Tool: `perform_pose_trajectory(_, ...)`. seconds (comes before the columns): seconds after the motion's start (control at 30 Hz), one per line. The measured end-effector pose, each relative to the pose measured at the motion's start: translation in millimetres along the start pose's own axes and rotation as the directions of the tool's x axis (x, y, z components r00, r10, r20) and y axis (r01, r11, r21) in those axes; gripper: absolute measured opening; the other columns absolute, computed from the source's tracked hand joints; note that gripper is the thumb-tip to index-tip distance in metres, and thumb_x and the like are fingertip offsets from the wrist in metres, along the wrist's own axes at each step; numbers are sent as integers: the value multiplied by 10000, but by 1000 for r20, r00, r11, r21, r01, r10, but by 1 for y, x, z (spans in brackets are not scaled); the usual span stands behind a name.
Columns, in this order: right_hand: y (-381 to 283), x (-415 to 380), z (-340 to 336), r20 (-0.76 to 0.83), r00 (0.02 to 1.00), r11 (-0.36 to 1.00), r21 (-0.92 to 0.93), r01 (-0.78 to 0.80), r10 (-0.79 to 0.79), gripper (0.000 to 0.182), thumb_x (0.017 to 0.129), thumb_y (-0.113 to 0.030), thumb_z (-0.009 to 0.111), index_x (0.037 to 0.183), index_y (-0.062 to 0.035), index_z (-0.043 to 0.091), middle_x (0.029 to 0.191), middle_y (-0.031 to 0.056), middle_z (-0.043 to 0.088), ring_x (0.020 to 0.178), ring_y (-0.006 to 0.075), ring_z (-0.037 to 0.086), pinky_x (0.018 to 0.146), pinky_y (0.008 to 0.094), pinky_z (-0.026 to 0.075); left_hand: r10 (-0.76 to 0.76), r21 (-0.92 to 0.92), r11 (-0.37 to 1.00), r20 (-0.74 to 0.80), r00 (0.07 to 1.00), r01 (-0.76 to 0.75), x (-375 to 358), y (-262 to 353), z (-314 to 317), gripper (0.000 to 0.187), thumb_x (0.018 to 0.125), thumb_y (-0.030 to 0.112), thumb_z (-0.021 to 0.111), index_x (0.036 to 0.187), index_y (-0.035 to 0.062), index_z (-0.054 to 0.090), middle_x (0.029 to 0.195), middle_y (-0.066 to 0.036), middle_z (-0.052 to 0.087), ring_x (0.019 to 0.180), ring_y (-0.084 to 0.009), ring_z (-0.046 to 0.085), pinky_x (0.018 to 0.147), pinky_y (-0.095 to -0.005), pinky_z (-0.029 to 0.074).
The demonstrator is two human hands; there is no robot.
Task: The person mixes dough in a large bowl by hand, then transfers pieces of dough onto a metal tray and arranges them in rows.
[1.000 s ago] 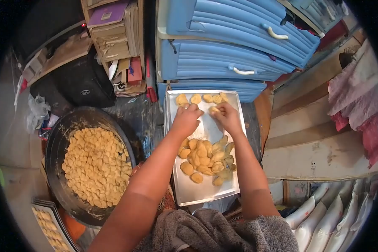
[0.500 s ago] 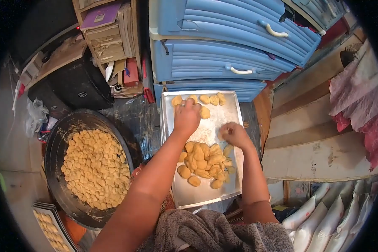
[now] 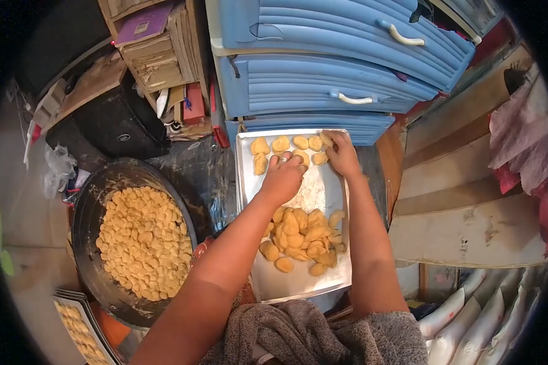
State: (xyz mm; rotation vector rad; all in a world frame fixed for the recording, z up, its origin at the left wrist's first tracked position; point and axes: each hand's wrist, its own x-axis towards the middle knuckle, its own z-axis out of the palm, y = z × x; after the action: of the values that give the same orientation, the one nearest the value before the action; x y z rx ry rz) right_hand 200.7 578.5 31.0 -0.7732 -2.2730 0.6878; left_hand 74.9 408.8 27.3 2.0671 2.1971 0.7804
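Observation:
A silver metal tray (image 3: 298,285) lies in front of me, with a heap of yellow dough pieces (image 3: 295,234) on its near half. Along its far edge sit several spaced dough pieces (image 3: 260,146). My left hand (image 3: 283,176), with a ring on one finger, is bent over the upper middle of the tray, its fingers closed on a dough piece that they partly cover. At the far right corner my right hand (image 3: 342,152) has its fingers closed around another dough piece (image 3: 327,139), just above a piece lying on the tray.
At the left stands a large black tub (image 3: 82,243) full of small dough pieces. Blue drawers (image 3: 329,85) rise behind the tray. Stacked trays (image 3: 76,328) with dough are at lower left, white bags (image 3: 469,316) at lower right, and a black case (image 3: 112,131) at upper left.
My right hand has moved up to the tray's far right corner. My left hand has shifted right and slightly nearer, and more dough pieces lie in the far part of the tray.

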Motion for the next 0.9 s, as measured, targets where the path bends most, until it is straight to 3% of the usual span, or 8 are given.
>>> perform_pose_trajectory(0.1,0,10,-9,181,961,978,-70,-198,208,355,717,-38,581,1067,-66,633,1022,143,561,831,283,576,738,342,474,11,-36,999,-6,1000,-11,0,0,-7,256,772,127,589,1018,117,657,1079,-18,547,1108,-238,447,879,-402,291)
perform_pose_trajectory(0.33,-31,-14,-37,82,978,978,-97,-183,191,393,724,-116,631,1112,-69,590,1000,121,554,824,241,584,728,326,471,-57,0,998,-21,998,57,0,-6,-24,206,785,123,576,974,105,656,1082,-27,548,1106,-247,445,876,-408,307)
perform_pose_trajectory(0.5,-67,-91,-76,676,593,895,-265,-358,437,399,647,-129,712,1020,-52,593,1105,139,542,992,260,547,822,339,449,-247,-48,969,-86,965,244,-1,-25,-36,142,761,121,594,888,68,626,901,-103,577,928,-301,545,812,-414,389)
perform_pose_trajectory(0.57,-44,-118,-67,699,684,970,-60,-235,209,377,641,-100,716,998,-51,604,1062,129,573,978,252,563,809,340,453,-251,-65,968,-154,956,244,-3,-32,-42,126,744,133,607,841,54,613,851,-131,584,840,-327,573,780,-424,427)
perform_pose_trajectory(0.6,-40,-118,-66,698,685,971,-62,-231,208,377,641,-100,716,998,-51,604,1062,129,573,978,252,563,809,340,453,-283,-54,959,-152,947,278,-4,-34,-47,130,737,138,613,835,52,612,857,-133,585,831,-324,578,774,-429,438)
perform_pose_trajectory(0.7,-57,-97,-67,281,769,800,11,-600,574,255,677,-38,687,921,-28,613,802,65,625,718,149,590,644,273,477,-340,-27,940,-121,932,340,-8,-34,-58,142,729,151,625,829,52,611,874,-139,589,826,-321,589,751,-438,468)
perform_pose_trajectory(0.77,-33,-79,-46,-94,905,883,278,-377,416,238,703,-56,692,927,-18,620,775,59,625,661,114,568,572,250,458,-390,-44,920,-27,921,388,-10,-33,-64,172,722,167,641,849,54,621,897,-139,606,841,-329,597,745,-431,477)
perform_pose_trajectory(0.9,-11,-44,-11,-248,906,918,293,-269,344,230,732,-78,695,944,-14,632,782,76,614,679,154,582,609,278,470,-474,-43,876,116,873,481,-13,-32,-81,223,710,199,664,884,63,632,919,-141,624,868,-333,602,739,-424,487)
